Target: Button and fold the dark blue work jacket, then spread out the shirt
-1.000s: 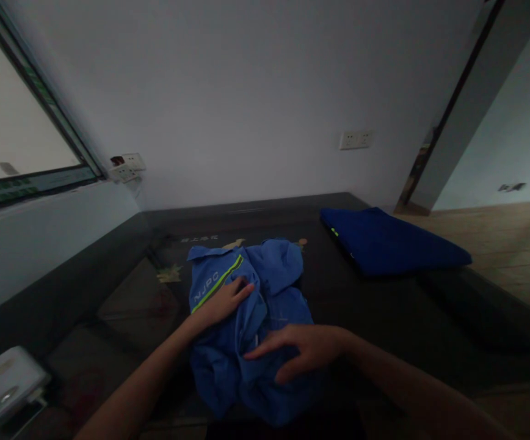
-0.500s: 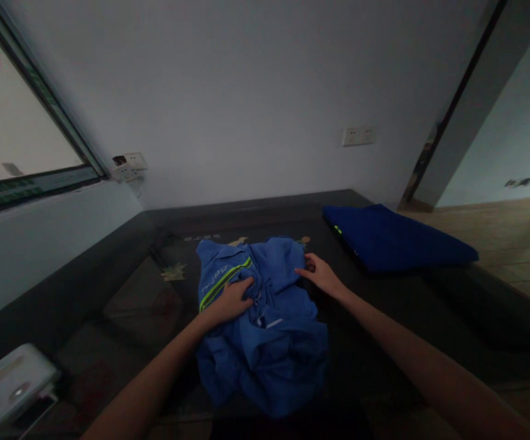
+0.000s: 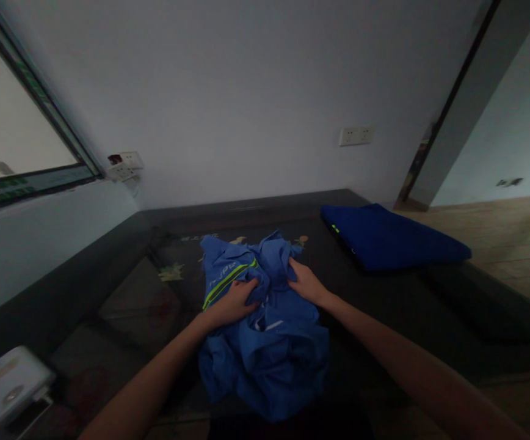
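A crumpled blue garment [image 3: 283, 360] with a bright yellow-green stripe and pale lettering lies bunched at the near side of the dark table. My left hand [image 3: 237, 299] is closed on the cloth near its middle, just right of the stripe, with the fingertips sunk in the folds. On the garment's right side, my right hand [image 3: 306, 282] pinches the cloth near the upper edge; its fingertips are partly hidden in the fabric.
A folded darker blue cloth item [image 3: 393, 238] lies to the right on the dark table [image 3: 265, 214]. At the lower left is a white box-like device [image 3: 11, 385]. Behind the table stands a pale wall with sockets [image 3: 356, 135], and a window frame is at the left.
My right hand has moved left from the garment's edge and now grips its cloth. The upper right part of the garment is drawn up and more gathered. My left hand keeps its hold.
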`<state>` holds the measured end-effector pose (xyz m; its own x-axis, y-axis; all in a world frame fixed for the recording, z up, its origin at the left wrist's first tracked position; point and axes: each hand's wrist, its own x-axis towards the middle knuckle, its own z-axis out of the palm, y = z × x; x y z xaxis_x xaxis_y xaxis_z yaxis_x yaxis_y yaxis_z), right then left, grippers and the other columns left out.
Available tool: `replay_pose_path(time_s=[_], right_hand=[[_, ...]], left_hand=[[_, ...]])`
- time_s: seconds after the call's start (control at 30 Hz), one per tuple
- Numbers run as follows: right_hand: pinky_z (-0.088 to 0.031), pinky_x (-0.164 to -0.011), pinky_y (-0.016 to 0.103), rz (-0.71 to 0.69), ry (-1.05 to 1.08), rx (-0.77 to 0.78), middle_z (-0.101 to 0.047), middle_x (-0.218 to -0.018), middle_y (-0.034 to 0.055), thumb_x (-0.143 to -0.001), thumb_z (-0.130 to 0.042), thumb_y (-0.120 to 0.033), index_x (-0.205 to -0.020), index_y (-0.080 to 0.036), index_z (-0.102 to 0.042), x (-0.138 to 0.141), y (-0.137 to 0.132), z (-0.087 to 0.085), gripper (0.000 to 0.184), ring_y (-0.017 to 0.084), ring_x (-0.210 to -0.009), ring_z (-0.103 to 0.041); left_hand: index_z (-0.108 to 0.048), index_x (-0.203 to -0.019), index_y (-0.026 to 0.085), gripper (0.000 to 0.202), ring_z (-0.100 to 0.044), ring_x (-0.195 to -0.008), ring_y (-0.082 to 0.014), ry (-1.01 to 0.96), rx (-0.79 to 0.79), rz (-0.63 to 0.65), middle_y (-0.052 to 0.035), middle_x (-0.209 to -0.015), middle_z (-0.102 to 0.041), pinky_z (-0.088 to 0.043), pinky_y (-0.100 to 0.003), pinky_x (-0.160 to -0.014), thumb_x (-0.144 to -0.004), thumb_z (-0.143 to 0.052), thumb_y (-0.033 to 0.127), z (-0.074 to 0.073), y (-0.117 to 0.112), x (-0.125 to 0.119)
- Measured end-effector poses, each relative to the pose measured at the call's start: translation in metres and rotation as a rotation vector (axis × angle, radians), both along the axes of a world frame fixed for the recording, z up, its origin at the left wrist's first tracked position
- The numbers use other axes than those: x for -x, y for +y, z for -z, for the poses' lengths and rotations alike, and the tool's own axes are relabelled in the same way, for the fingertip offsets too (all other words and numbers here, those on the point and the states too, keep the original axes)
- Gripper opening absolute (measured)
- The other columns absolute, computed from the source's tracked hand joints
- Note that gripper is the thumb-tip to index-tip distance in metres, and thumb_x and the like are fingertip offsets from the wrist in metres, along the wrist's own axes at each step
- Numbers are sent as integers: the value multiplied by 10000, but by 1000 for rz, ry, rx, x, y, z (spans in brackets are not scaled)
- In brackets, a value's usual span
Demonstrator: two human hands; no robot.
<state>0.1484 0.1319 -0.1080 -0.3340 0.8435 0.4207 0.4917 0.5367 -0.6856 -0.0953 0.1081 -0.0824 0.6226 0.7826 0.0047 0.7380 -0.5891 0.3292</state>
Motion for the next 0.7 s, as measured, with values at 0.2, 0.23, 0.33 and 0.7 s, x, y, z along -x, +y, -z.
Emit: replay_pose_path(time_s=[0.2, 0.23, 0.33, 0.7], right_hand=[[-449, -863, 351, 244, -101, -33, -665, -1065, 83, -607, -497, -63, -1063, -174, -615, -36, 14, -16, 484, 260, -977, -596], [-454, -839, 342, 286, -135, -31, -676, -1020, 81, -592, -496, -60, -1020, -174, -629, -44, 17, -17, 462, 260, -949, -602], [-465, -766, 312, 371, -198, 1, -692, -926, 72, -584, -501, -74, -947, -168, -651, -68, 25, -17, 403, 245, -854, -620], [-460, -554, 279, 857, 245, 6, -621, -673, 20, -613, -544, -186, -863, -157, -681, -150, 32, -39, 287, 174, -591, -571]], left_hand=[[-459, -1175, 225, 389, -564, -1071, -257, 160, 52, -82, -87, -1137, -613, -391, -365, -951, -790, -517, 238, -15, 14, 27], [-453, -1187, 222, 403, -568, -1081, -257, 189, 45, -110, -91, -1148, -615, -391, -366, -952, -789, -513, 225, -17, 18, 34], [-418, -1246, 198, 449, -556, -1133, -262, 307, -9, -238, -125, -1213, -596, -382, -368, -964, -805, -500, 223, -18, 32, 57], [-447, -1220, 150, 369, -599, -1062, -287, 342, -276, -717, -145, -1109, -649, -429, -393, -868, -883, -384, 287, -13, 61, 111]])
